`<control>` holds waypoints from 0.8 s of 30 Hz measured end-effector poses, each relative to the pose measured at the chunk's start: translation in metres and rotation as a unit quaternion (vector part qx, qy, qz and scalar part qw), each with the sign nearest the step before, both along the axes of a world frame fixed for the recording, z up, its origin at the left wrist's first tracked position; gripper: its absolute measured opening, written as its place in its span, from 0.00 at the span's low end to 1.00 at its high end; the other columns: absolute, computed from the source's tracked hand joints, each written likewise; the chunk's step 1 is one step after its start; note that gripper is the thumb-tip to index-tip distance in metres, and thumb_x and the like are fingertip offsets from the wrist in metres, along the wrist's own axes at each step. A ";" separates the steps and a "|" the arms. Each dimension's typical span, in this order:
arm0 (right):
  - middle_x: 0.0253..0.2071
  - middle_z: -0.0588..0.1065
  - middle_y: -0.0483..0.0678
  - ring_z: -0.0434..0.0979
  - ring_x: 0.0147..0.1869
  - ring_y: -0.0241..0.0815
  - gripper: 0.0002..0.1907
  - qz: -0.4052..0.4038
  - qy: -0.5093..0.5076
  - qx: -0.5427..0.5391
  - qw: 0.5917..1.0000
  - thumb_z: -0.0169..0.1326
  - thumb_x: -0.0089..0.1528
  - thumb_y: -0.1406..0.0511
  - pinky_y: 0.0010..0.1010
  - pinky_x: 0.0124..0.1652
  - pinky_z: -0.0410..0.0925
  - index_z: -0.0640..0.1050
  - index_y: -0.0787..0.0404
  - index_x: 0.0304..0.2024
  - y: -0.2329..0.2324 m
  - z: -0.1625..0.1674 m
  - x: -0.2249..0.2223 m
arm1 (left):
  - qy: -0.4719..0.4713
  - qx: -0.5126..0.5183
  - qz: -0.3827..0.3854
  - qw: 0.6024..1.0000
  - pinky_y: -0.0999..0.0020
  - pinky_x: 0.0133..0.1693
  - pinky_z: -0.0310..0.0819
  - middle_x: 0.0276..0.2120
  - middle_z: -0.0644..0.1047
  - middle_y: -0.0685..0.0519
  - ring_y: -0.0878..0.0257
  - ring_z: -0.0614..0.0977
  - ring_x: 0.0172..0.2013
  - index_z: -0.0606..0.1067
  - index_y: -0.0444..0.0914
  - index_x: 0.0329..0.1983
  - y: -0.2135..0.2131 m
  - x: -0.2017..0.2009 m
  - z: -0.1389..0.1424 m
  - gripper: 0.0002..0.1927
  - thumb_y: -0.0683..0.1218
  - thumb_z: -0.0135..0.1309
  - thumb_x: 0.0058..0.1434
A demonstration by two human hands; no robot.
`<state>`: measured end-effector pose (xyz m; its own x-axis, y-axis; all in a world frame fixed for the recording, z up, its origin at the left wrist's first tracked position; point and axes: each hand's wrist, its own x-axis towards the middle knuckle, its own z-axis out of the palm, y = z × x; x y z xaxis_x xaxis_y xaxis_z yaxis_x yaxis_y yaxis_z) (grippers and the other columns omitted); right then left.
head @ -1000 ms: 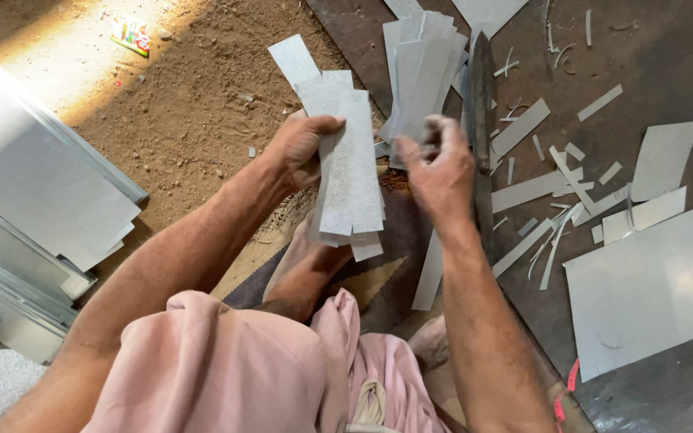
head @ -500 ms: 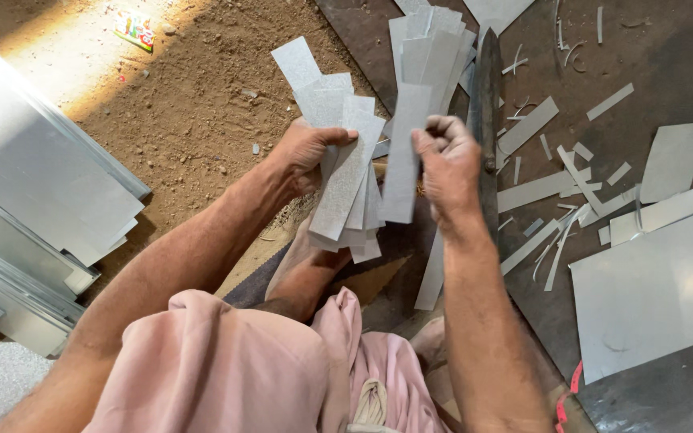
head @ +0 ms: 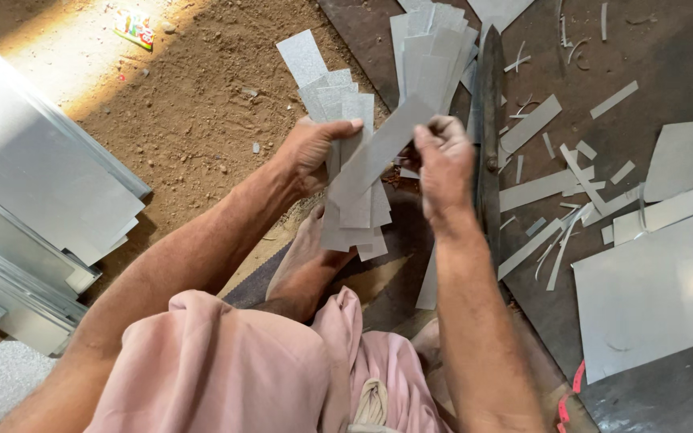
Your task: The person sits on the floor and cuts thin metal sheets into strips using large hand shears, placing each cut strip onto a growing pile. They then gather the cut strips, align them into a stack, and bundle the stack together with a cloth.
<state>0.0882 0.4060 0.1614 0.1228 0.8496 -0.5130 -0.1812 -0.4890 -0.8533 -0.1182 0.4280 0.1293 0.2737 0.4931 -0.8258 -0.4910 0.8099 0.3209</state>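
My left hand (head: 312,151) grips a stack of grey sheet-metal strips (head: 354,200) that hang down over my foot. My right hand (head: 443,160) pinches the upper end of one metal strip (head: 382,144), which lies tilted across the front of the stack, its lower end against the strips in the left hand. Just beyond both hands, a fanned pile of similar strips (head: 431,48) lies on the ground beside a long dark metal blade (head: 488,120).
Large metal sheets (head: 34,200) are stacked at the left on sandy ground. A big sheet (head: 659,289) and smaller offcuts (head: 679,156) with thin trimmings lie on a dark plate at the right. My bare foot (head: 306,265) rests below the stack.
The right hand has drawn one strip and tilted it diagonally across the stack; both hands have shifted slightly upward.
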 end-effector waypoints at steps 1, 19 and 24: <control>0.39 0.78 0.47 0.78 0.39 0.36 0.08 -0.006 0.001 0.007 1.000 0.52 0.69 0.69 0.30 0.41 0.76 0.71 0.65 0.50 0.003 0.000 0.006 | -0.036 0.001 0.022 0.999 0.52 0.38 0.88 0.37 0.78 0.37 0.51 0.84 0.34 0.75 0.24 0.45 0.000 -0.002 0.000 0.18 0.40 0.61 0.55; 0.38 0.75 0.44 0.75 0.39 0.31 0.09 0.072 -0.107 0.019 0.991 0.56 0.68 0.68 0.25 0.38 0.74 0.75 0.67 0.48 0.005 -0.006 0.003 | -0.048 0.012 0.020 0.999 0.50 0.42 0.88 0.38 0.79 0.35 0.50 0.86 0.36 0.71 0.22 0.48 0.001 -0.001 0.010 0.16 0.37 0.56 0.60; 0.42 0.79 0.43 0.77 0.42 0.30 0.14 0.040 -0.124 0.089 0.987 0.55 0.69 0.65 0.24 0.40 0.74 0.72 0.62 0.56 0.029 0.010 0.033 | -0.090 0.020 0.073 0.993 0.50 0.42 0.88 0.40 0.78 0.36 0.49 0.86 0.37 0.67 0.23 0.53 0.001 -0.002 0.011 0.19 0.36 0.52 0.60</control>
